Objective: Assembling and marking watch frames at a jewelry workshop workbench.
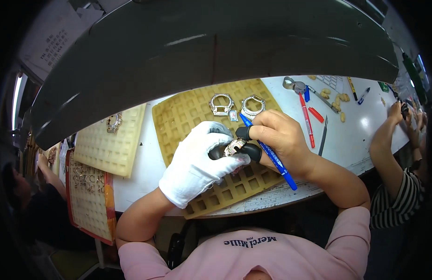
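My left hand point(190, 161), in a white glove, is closed around a small jewelled metal piece point(233, 147) that looks like a watch part, pinched between thumb and fingers. My right hand point(286, 140) wears black finger covers and grips a blue pen point(284, 173), slanted across the palm. Its covered fingertips are at the piece; whether they also pinch it, I cannot tell. Beneath both hands lies a yellowish tray point(171, 116) of square pockets. Two jewelled watch cases point(221, 113) and a small jewelled piece with a pale blue face point(233, 115) rest on its far part.
A dark lamp hood point(202, 56) spans the top. Leftward are a paler tray point(118, 156) with a watch case point(114, 123) and a red-edged tray point(87, 186) of rings. Rightward lie a red pen point(305, 119), a slim grey tool point(323, 135), peanuts point(326, 92). People sit both sides.
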Motion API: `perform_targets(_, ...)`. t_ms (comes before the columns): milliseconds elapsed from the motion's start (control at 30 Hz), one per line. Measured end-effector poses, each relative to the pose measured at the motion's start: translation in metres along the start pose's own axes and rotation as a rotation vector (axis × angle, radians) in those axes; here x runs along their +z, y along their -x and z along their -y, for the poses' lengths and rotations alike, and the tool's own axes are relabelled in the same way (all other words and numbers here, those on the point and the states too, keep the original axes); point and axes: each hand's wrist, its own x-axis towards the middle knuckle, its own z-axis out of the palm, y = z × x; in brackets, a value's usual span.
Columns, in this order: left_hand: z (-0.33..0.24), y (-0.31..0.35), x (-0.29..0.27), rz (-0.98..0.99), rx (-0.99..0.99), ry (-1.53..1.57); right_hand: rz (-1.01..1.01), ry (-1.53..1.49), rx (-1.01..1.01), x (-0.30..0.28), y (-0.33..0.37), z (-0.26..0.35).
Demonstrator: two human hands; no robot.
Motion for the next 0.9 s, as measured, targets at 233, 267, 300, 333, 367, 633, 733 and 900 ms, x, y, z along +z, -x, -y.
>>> perform_targets(233,0.0036,0.0000,0.0013,0.024,0.109,-0.085,-0.039,-0.029,0.065,0.0012,0.0038,-0.0054)
perform_targets(267,0.0043,0.0018,0.0025,-0.013,0.100,-0.047,-0.034,-0.060,0.086,0.0003,0.0032,-0.0033)
perform_targets(300,0.0039,0.0030,0.0022,-0.037,0.111,-0.044,-0.033,-0.066,0.084,-0.0001,0.0030,-0.0028)
perform_targets(333,0.0037,0.0041,0.0015,-0.061,0.121,-0.042,-0.032,-0.074,0.082,-0.0002,0.0027,-0.0024)
perform_targets(367,0.0031,0.0028,-0.0010,-0.020,0.104,-0.092,-0.021,-0.054,0.082,0.0004,0.0029,-0.0029)
perform_targets(633,0.0056,0.0044,0.0014,-0.095,0.137,-0.070,0.028,-0.072,0.127,-0.0008,0.0043,-0.0024)
perform_targets(733,0.0017,0.0043,0.0003,-0.078,0.089,-0.050,0.033,-0.061,0.123,0.0013,0.0058,-0.0040)
perform_targets(900,0.0017,0.0049,-0.0007,-0.073,0.097,-0.059,0.038,-0.071,0.102,0.0031,0.0055,-0.0057)
